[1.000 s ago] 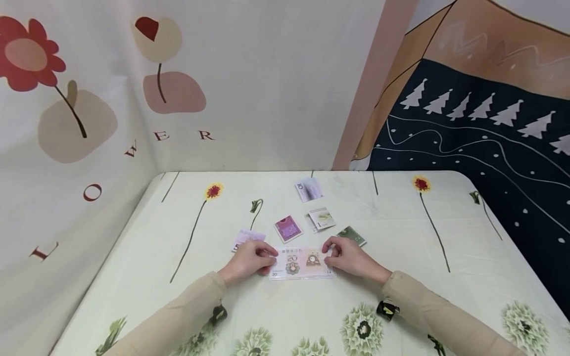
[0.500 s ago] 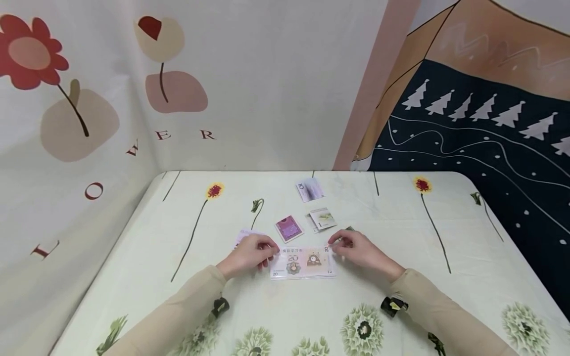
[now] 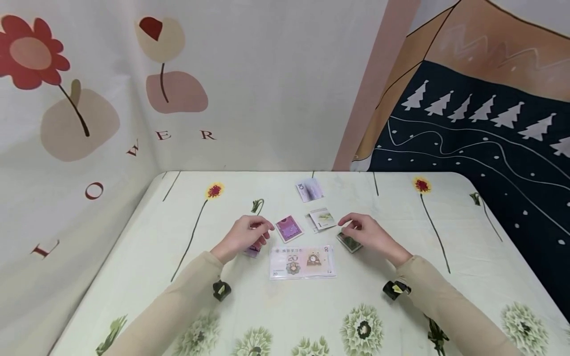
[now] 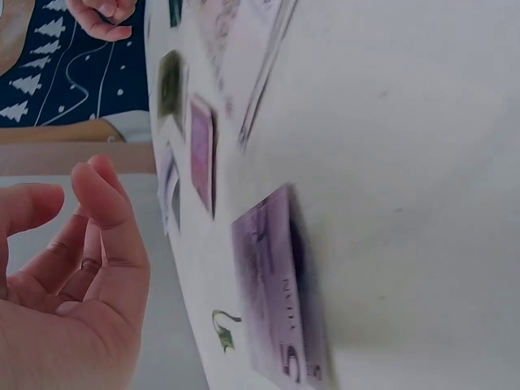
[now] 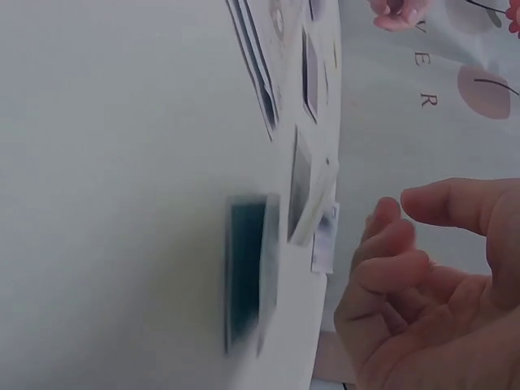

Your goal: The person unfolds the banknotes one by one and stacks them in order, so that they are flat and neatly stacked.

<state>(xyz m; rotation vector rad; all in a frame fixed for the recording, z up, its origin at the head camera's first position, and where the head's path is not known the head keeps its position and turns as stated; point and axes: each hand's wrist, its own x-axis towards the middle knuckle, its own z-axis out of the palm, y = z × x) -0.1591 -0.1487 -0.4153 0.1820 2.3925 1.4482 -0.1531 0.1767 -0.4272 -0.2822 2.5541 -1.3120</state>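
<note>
A stack of pale pink play banknotes (image 3: 303,271) marked 20 lies flat at the table's middle, with neither hand on it. My left hand (image 3: 244,237), its fingers loosely bent and holding nothing, hovers over a folded purple banknote (image 4: 268,284) marked 5, which it partly hides in the head view. My right hand (image 3: 369,233) is in the air just above a folded green banknote (image 3: 348,243), thumb and fingertips close together with nothing between them. In the right wrist view the green banknote (image 5: 248,276) looks blurred, its folded halves standing apart.
Between the hands lies a folded magenta banknote (image 3: 289,229). A half-open folded note (image 3: 322,218) marked 1 is beside my right fingertips. Farther back sits a folded lilac note (image 3: 309,190) marked 10. The tablecloth (image 3: 285,316) has printed flowers.
Both hands have left the stack of 20 notes and moved away from it, the left toward the 5 note, the right over the green note. The stack now lies untouched.
</note>
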